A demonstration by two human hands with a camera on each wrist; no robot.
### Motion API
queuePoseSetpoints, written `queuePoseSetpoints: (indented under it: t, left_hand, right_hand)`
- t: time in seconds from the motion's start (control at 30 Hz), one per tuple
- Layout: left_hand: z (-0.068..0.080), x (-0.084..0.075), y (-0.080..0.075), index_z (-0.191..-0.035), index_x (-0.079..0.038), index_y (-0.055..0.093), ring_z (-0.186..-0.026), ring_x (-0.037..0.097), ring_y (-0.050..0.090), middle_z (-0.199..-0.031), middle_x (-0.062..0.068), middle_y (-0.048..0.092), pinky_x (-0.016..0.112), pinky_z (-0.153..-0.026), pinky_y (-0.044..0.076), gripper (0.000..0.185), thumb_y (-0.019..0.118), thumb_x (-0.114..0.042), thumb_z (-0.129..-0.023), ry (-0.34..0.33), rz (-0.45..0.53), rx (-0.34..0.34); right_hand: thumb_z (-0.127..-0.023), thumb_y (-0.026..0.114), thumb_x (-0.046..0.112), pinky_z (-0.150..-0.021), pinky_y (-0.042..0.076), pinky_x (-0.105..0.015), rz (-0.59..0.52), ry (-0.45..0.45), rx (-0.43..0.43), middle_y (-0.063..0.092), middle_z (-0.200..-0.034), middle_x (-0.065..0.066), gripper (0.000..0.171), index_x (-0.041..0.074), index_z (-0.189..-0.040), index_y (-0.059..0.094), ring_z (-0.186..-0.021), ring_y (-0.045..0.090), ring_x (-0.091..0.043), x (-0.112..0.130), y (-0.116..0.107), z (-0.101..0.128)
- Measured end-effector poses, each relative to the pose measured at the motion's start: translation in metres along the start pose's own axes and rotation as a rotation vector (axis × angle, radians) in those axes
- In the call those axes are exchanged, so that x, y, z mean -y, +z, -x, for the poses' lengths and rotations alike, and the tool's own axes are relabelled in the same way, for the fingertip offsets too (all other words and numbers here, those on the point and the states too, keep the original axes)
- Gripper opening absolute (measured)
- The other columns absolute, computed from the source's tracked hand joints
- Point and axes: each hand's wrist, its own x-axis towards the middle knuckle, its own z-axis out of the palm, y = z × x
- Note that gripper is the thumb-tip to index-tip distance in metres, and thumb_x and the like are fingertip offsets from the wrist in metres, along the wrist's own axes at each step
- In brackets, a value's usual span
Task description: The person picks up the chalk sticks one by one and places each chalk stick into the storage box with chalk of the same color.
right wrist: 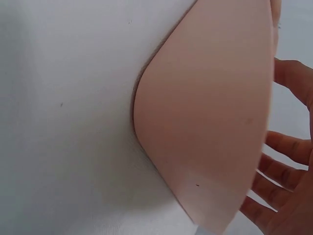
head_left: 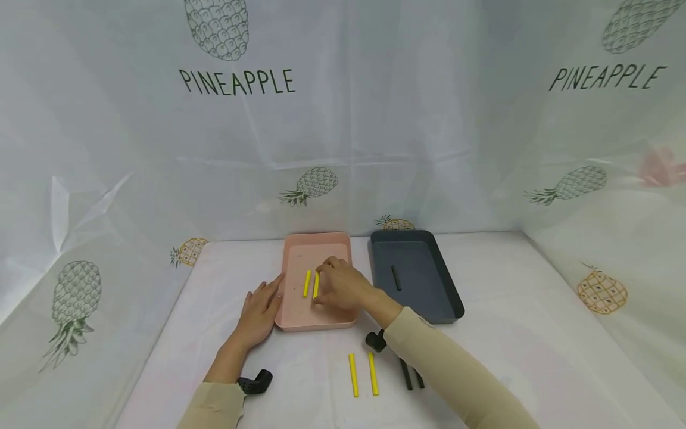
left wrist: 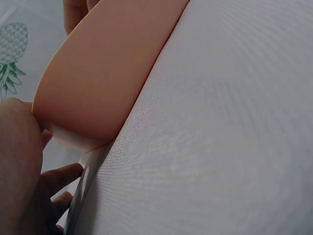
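1. Nearest, at 6 o'clock on the white table [head_left: 509,310], two yellow sticks [head_left: 362,374] lie side by side; just to their 3 o'clock two black sticks [head_left: 411,375] show partly under the right sleeve.
2. The left forearm comes in from 7 o'clock. The left hand [head_left: 259,313] lies flat, fingers straight, its fingertips against the left wall of the pink tray [head_left: 300,319]; it holds nothing. The left wrist view shows the fingers [left wrist: 58,178] beside the tray's outer wall.
3. The right forearm crosses from 5 o'clock. The right hand [head_left: 343,286] reaches into the pink tray, fingers curled down onto a yellow stick [head_left: 316,285] lying on the tray floor. Whether they pinch it or only touch it I cannot tell.
4. A second yellow stick [head_left: 307,283] lies just to its 9 o'clock, parallel.
5. Farther off at 2 o'clock, the dark tray [head_left: 445,298] stands beside the pink one, holding one black stick [head_left: 396,277].
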Motion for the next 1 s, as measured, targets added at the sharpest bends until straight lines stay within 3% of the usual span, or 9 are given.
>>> queuePoseSetpoints:
  t: [0.37, 0.7, 1.0]
  left_hand:
    - [-0.004, -0.002, 0.003, -0.164, -0.029, 0.031, -0.159, 0.045, 0.017, -0.168, 0.010, 0.035, 0.069, -0.126, -0.004, 0.052, 0.038, -0.033, -0.113, 0.014, 0.013, 0.004]
    - [-0.002, -0.003, 0.000, -0.164, -0.028, 0.031, -0.159, 0.046, 0.018, -0.168, 0.011, 0.036, 0.070, -0.126, -0.004, 0.052, 0.038, -0.031, -0.113, 0.009, 0.002, -0.003]
    - [-0.001, 0.000, 0.001, -0.164, -0.029, 0.031, -0.159, 0.044, 0.017, -0.168, 0.010, 0.036, 0.069, -0.126, -0.005, 0.052, 0.038, -0.032, -0.113, -0.004, 0.007, -0.007]
  right_hand:
    - [-0.087, 0.080, 0.052, -0.110, 0.051, -0.041, -0.028, 0.005, -0.011, 0.052, -0.148, -0.006, 0.075, 0.013, -0.146, 0.057, -0.133, 0.053, -0.024, -0.011, 0.007, -0.011]
    - [-0.087, 0.081, 0.051, -0.115, 0.047, -0.042, -0.074, -0.007, -0.003, 0.052, -0.149, -0.006, 0.073, 0.013, -0.145, 0.058, -0.136, 0.051, -0.024, -0.016, 0.017, -0.017]
    - [-0.089, 0.078, 0.052, -0.117, 0.045, -0.042, -0.047, -0.024, -0.003, 0.052, -0.149, -0.007, 0.073, 0.013, -0.146, 0.058, -0.137, 0.050, -0.025, -0.015, 0.022, -0.021]
